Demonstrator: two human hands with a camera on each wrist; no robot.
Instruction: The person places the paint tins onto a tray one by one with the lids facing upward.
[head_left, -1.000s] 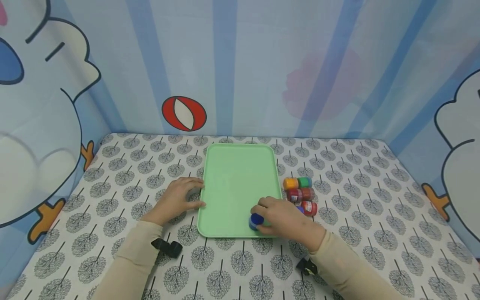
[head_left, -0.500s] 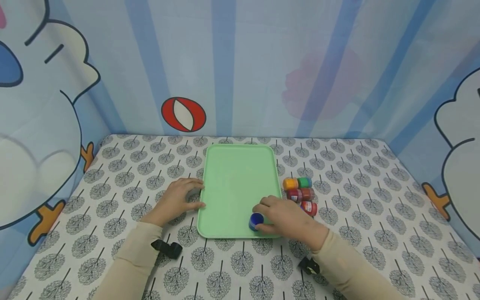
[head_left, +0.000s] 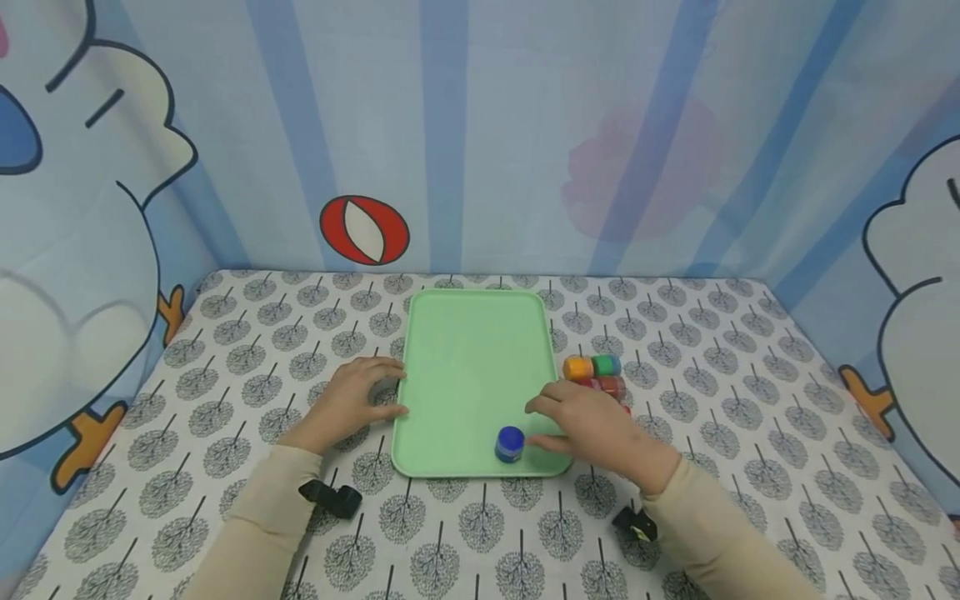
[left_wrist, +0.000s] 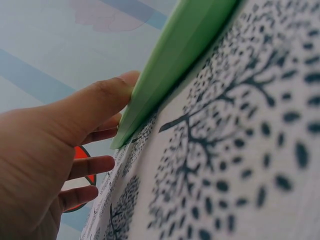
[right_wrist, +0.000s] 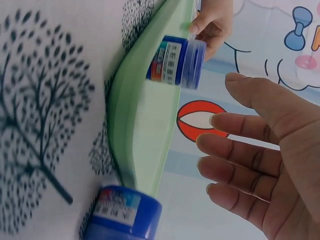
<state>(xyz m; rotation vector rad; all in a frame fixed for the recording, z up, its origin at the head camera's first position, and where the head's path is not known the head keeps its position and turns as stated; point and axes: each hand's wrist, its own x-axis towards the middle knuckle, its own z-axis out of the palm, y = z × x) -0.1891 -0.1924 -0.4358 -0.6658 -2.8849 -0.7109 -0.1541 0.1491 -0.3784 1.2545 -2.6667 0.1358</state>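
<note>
Left hand point(head_left: 352, 402) rests on the cloth point(head_left: 225, 400) at the tray's point(head_left: 465, 350) left edge, thumb and fingertips touching the rim, fingers loosely bent and holding nothing; the left wrist view shows the thumb point(left_wrist: 107, 97) pressed against the green rim point(left_wrist: 170, 60). On the tray, near its front right corner, a blue jar point(head_left: 510, 443) stands upright and free. Right hand point(head_left: 592, 425) hovers just beside it on the right, fingers relaxed and spread, gripping nothing; the right wrist view shows a clear gap between the fingers point(right_wrist: 240, 145) and the jar point(right_wrist: 176, 61), and a second blue jar point(right_wrist: 125, 215) off the tray on the cloth. Past the right hand, more jars point(head_left: 596, 375) with orange, green and red lids cluster on the cloth just beside the tray
</note>
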